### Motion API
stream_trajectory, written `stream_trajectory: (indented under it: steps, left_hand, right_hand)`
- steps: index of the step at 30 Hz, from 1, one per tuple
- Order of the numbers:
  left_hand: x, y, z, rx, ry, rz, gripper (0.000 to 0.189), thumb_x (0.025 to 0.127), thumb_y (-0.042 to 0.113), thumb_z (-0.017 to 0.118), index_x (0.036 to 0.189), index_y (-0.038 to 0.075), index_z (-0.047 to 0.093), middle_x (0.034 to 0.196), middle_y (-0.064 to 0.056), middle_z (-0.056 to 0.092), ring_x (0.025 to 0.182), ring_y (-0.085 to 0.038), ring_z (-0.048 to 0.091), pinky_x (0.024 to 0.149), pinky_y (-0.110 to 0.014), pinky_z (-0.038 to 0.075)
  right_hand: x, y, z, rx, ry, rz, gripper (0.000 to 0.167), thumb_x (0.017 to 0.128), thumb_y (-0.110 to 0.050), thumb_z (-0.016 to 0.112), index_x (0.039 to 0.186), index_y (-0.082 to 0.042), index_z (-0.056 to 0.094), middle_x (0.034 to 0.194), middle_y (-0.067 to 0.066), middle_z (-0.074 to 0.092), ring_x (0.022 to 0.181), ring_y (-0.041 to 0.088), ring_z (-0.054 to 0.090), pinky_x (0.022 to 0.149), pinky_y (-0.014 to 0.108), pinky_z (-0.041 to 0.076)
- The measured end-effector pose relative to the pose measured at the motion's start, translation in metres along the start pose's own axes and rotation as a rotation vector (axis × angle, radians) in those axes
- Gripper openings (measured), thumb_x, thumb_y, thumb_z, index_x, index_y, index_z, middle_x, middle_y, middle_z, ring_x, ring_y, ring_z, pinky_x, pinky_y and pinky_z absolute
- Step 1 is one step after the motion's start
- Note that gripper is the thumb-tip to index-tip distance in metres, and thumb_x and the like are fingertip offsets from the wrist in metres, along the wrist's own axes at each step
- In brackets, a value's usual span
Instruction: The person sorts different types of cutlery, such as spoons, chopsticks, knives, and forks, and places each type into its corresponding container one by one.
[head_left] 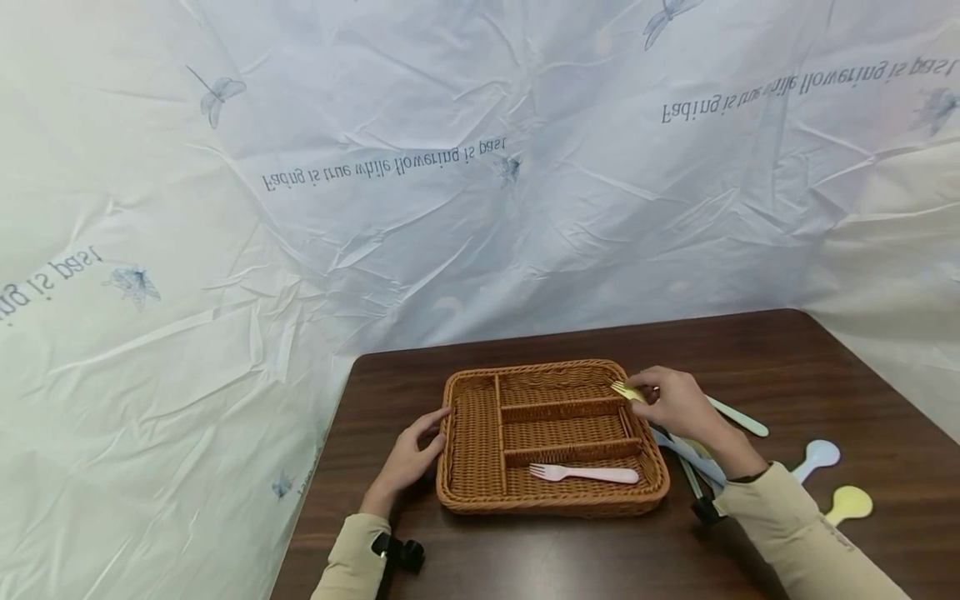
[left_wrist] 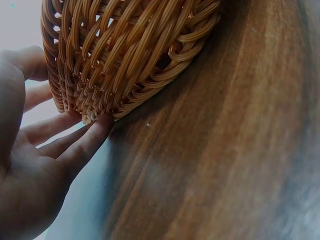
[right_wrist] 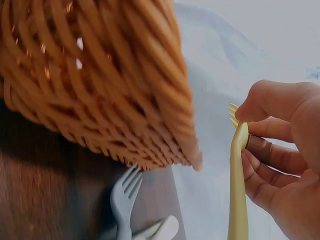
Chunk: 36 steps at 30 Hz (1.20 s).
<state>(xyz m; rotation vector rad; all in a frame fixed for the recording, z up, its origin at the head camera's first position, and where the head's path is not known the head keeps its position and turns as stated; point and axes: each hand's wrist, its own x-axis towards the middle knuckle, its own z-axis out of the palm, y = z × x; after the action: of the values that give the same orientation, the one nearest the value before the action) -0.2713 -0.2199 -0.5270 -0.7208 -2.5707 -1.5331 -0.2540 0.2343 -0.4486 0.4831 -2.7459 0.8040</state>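
A brown wicker basket [head_left: 465,433] with several compartments stands on the table. My left hand [head_left: 411,457] rests against its left side, the fingers fairly straight along the outer weave [left_wrist: 130,55] in the left wrist view. My right hand [head_left: 675,402] pinches a yellow fork [right_wrist: 239,190] close to its head, between thumb and fingers. The fork's tines overlap the basket's back right rim in the head view. A pale pink fork [head_left: 600,474] lies in the front compartment, tines to the left.
To the right of the basket lie a pale green handle [head_left: 738,417], a light blue spoon [head_left: 821,454], a yellow spoon [head_left: 851,503] and blue cutlery [head_left: 701,460], partly under my right arm. A grey-looking fork [right_wrist: 122,197] lies beside the basket. White printed sheeting [head_left: 450,233] hangs behind the table.
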Motion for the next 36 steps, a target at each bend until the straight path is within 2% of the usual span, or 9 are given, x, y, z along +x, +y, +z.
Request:
stream_trajectory:
  steps: [5,12,18,25,30,36]
  left_hand:
    - [-0.001,0.001,0.0,0.003,0.0,0.005,0.046,0.099,0.015,0.057,0.144,0.006,0.049,0.146,-0.01,0.049,0.12,-0.031,0.058,0.099,-0.054,0.047]
    - [-0.001,0.002,0.001,0.001,-0.006,-0.016,0.045,0.1,0.017,0.055,0.144,0.01,0.049,0.147,-0.007,0.049,0.122,-0.03,0.057,0.1,-0.053,0.047]
    - [-0.001,0.001,0.002,0.028,-0.001,0.03,0.045,0.1,0.014,0.054,0.144,0.006,0.048,0.146,-0.012,0.048,0.12,-0.033,0.058,0.096,-0.052,0.049]
    - [-0.001,0.001,0.0,-0.005,-0.013,-0.026,0.045,0.1,0.017,0.056,0.144,0.012,0.049,0.147,-0.005,0.048,0.122,-0.029,0.057,0.1,-0.051,0.048]
    - [0.0,0.0,0.0,-0.02,-0.017,-0.033,0.045,0.1,0.017,0.056,0.144,0.012,0.049,0.147,-0.004,0.047,0.123,-0.029,0.056,0.101,-0.052,0.046]
    - [0.0,0.001,0.0,-0.026,-0.02,-0.032,0.045,0.1,0.017,0.055,0.145,0.012,0.048,0.148,-0.006,0.047,0.126,-0.03,0.054,0.103,-0.052,0.045]
  right_hand:
    - [0.001,-0.006,0.002,0.019,-0.025,0.007,0.026,0.086,-0.009,0.068,0.111,-0.005,0.071,0.099,0.007,0.063,0.076,0.017,0.056,0.059,0.029,0.045]
    - [0.002,-0.012,0.005,0.003,-0.019,-0.012,0.025,0.085,-0.01,0.071,0.109,-0.006,0.072,0.1,0.007,0.064,0.073,0.011,0.054,0.057,0.028,0.044]
    - [0.003,-0.019,0.008,0.021,-0.016,-0.036,0.025,0.084,-0.011,0.071,0.109,-0.005,0.072,0.096,0.004,0.064,0.075,0.014,0.057,0.059,0.028,0.046]
    - [0.006,-0.028,0.012,0.037,-0.031,-0.072,0.025,0.085,-0.012,0.07,0.109,-0.006,0.072,0.09,0.0,0.062,0.072,0.011,0.056,0.056,0.024,0.044]
    - [0.007,-0.033,0.015,0.056,-0.04,-0.071,0.025,0.085,-0.011,0.07,0.11,-0.008,0.072,0.092,0.0,0.064,0.072,0.006,0.055,0.056,0.024,0.043]
    - [0.011,-0.039,0.02,0.074,-0.053,-0.089,0.026,0.085,-0.012,0.071,0.11,-0.009,0.072,0.092,-0.003,0.063,0.071,0.008,0.053,0.056,0.023,0.043]
